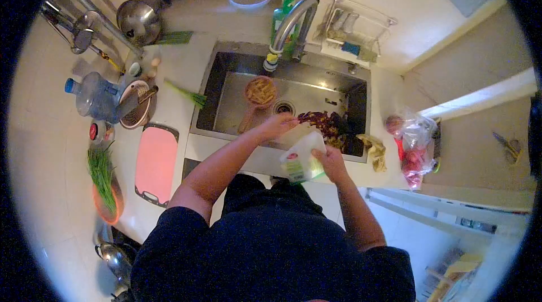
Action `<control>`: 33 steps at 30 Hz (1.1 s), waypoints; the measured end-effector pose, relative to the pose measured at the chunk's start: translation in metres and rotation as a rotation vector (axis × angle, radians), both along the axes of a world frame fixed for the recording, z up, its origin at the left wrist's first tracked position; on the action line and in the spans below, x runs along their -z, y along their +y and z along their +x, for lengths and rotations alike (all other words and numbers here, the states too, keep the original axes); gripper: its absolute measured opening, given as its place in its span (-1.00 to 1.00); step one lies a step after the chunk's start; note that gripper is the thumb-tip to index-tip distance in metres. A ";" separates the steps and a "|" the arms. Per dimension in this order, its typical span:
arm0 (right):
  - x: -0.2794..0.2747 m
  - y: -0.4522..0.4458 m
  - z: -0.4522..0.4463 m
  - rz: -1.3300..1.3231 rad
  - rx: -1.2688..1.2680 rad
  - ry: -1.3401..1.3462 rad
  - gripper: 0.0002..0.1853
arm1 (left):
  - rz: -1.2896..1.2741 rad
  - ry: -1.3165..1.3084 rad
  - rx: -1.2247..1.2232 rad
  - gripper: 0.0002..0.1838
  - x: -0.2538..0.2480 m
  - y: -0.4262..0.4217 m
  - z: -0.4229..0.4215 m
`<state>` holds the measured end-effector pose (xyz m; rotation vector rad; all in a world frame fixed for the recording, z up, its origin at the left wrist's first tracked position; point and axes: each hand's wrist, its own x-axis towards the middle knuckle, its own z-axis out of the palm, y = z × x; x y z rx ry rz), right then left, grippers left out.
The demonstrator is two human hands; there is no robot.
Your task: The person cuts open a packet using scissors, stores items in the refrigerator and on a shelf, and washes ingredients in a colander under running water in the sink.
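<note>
Over the sink's front edge: a white and green bag (pixel 305 156), tilted, its upper end near the basin and its lower end on the person's side of the rim, seemingly kept close so that it is within reach of both hands.
Right hand (pixel 331 165): closed on the bag's right side, thumb and fingers drawn together with little opening, apparently to steady the soft pack by its edge.
Left hand (pixel 278 126): palm empty as far as it shows, fingers reaching toward the bag's upper end and partly spread; whether the fingertips pinch anything cannot be told.
Sink's (pixel 226 124) front right corner: a heap of dark red and yellowish pieces (pixel 326 124), beside the bag, probably set on that side to keep it off the drain (pixel 284 108).
Sink's left half: a pinkish handled bowl (pixel 261 92) of pale pieces, its handle toward the front edge, likely for easy pickup.
Sink's back edge: the faucet (pixel 293 20), its spout over the basin.
Left of the sink: a pink cutting board (pixel 157 163), lying flat.
</note>
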<state>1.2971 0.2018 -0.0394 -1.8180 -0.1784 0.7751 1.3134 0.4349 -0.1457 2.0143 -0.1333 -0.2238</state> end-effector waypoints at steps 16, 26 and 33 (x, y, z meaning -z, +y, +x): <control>0.090 0.155 0.095 0.032 -0.315 0.283 -0.69 | -0.931 0.789 -0.607 -0.66 -0.014 0.104 -0.008; 0.129 0.206 0.118 -0.035 -0.196 0.504 -0.68 | -0.988 0.836 -0.690 -0.72 0.035 0.148 0.016; 0.172 0.213 0.129 -0.110 -0.167 0.471 -0.68 | -0.399 0.952 -0.260 -0.72 0.059 0.177 0.047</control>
